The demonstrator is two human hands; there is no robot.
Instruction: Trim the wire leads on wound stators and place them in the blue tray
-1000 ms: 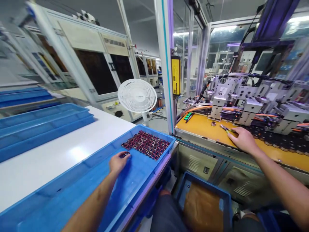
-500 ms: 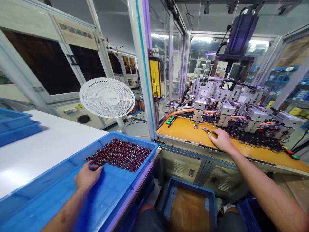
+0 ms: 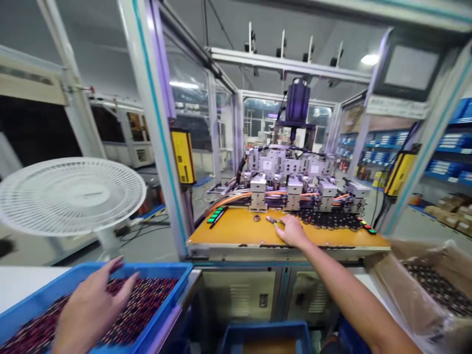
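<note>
My left hand (image 3: 90,305) hovers over the blue tray (image 3: 186,268), thumb and fingers apart, with nothing seen between them. Under it lie many small dark round parts (image 3: 147,300) with red and pale spots. On the machine's orange-yellow worktop (image 3: 228,233), my right hand (image 3: 293,232) grips what look like small pliers (image 3: 272,220), their metal jaws pointing left. Just left of the jaws sits a single small round metal part (image 3: 257,217). Several dark round parts (image 3: 328,220) stand packed together right of the hand.
A row of metal fixtures (image 3: 295,191) stands behind the worktop. A black pen-like stick (image 3: 219,218) lies at its left end beside green blocks. A white fan (image 3: 73,196) is at left, a lined carton of parts (image 3: 438,285) at right, and a blue bin (image 3: 265,330) below.
The view has swung right. My left hand has lifted off the parts' edge, and its fingers have spread. My right hand keeps its grip on the pliers at about the same spot.
</note>
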